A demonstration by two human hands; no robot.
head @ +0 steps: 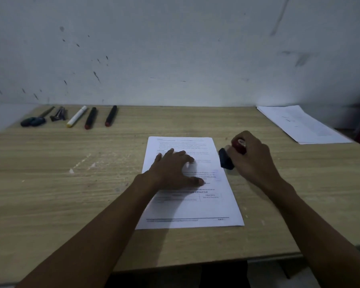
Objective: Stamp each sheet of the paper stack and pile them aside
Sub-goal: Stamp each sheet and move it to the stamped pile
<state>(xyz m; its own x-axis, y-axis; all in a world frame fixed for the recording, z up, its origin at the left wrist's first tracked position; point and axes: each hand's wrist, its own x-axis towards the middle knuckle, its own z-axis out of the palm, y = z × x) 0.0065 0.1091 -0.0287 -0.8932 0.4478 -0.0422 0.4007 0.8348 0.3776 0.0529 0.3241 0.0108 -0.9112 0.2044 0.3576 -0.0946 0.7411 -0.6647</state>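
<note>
The left hand [175, 169] is pressing flat, fingers spread, on the white printed paper stack [190, 183] mid-desk, while the right hand [252, 159] is gripping the red-handled, dark-based stamp [227, 157] beside it. A faint blue mark is showing; some stamped sheets [301, 125] are lying far right, so work seems partway done.

printed sheet [195, 196] flat, stamp [227, 159] beside

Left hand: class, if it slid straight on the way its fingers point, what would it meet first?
The left hand lies flat on the sheet, fingers aimed away and slightly right. It would cross the sheet's far edge onto bare desk, then probably reach the wall; depth is unclear.
</note>
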